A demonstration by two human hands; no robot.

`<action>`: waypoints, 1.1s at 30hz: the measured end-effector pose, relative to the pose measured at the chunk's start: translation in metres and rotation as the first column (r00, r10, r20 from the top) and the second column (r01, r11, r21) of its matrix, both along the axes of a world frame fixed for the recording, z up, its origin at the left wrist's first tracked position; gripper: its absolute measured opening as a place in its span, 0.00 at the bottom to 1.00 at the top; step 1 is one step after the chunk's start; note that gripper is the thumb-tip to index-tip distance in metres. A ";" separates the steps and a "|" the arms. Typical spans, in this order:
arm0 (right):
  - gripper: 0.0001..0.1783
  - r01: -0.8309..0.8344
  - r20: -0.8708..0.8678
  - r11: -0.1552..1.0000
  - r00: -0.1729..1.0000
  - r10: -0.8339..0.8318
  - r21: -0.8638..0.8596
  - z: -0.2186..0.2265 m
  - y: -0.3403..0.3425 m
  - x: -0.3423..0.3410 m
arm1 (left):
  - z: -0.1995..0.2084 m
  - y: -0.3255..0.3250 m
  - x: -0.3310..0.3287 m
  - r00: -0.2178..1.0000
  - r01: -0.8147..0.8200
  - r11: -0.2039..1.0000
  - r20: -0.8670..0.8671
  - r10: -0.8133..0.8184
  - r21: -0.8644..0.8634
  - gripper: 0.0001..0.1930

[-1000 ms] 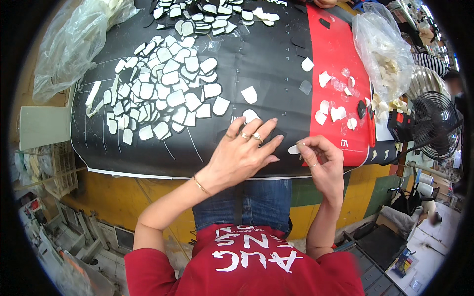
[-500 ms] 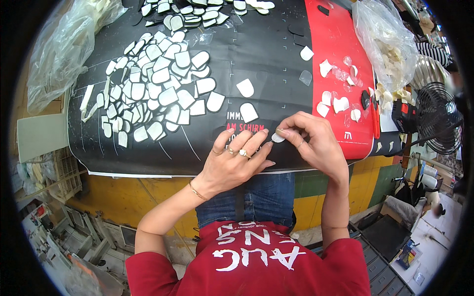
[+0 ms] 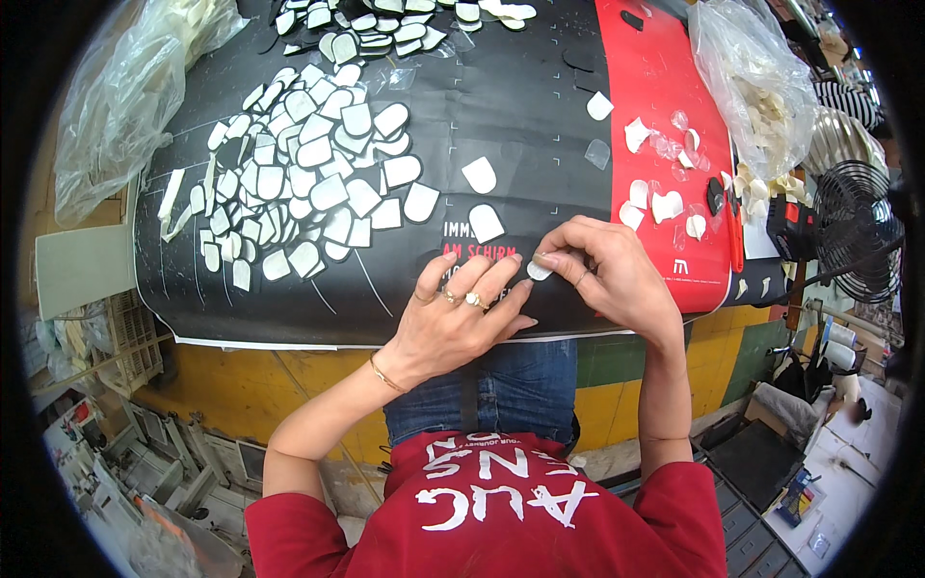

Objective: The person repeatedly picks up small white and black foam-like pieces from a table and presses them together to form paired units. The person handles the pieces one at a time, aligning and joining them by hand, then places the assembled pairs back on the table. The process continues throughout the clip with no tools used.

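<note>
My right hand (image 3: 617, 279) pinches a small white piece with a rounded end (image 3: 540, 272) between thumb and fingertips; the fingers partly cover it. Close beside it, my left hand (image 3: 462, 313) rests low over the black mat with its fingers apart, rings on two of them. I see nothing held in it, though the space under the palm is hidden. Two white round-ended pads with dark edges lie just beyond my hands, one nearer (image 3: 487, 223) and one farther (image 3: 479, 175). A big loose pile of similar pads (image 3: 313, 149) spreads to the left.
The black mat (image 3: 520, 106) has a red section (image 3: 655, 250) at the right, strewn with peeled white and clear scraps (image 3: 665, 204). More pads (image 3: 385, 24) lie at the far edge. Clear plastic bags (image 3: 120, 116) sit at both sides. A black fan (image 3: 853, 231) stands at right.
My right hand has shifted very slightly left with the small white piece. My left hand stays in place, and the pads lie as before.
</note>
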State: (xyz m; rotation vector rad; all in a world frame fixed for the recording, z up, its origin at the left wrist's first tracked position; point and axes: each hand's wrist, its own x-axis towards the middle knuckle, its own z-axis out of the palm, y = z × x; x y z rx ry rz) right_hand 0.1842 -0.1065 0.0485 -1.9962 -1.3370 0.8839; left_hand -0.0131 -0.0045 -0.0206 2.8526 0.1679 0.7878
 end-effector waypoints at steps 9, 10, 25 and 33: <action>0.06 -0.008 0.038 1.000 0.999 0.008 0.005 -0.001 0.000 0.000 | 0.003 -0.006 0.000 0.999 -0.006 0.999 0.048 0.008 -0.034 0.23; 0.06 -0.004 0.033 1.000 0.999 0.004 0.004 -0.001 0.000 -0.001 | 0.004 -0.007 0.001 0.999 -0.015 0.999 0.051 0.017 -0.043 0.23; 0.07 0.108 0.015 0.993 0.994 -0.109 0.057 -0.004 0.001 -0.007 | -0.004 -0.006 0.004 0.999 -0.017 0.999 -0.028 0.016 -0.043 0.25; 0.07 0.158 0.089 0.976 0.981 -0.172 0.149 -0.011 -0.001 -0.014 | -0.004 -0.005 0.004 1.000 -0.012 0.999 -0.023 0.011 -0.053 0.25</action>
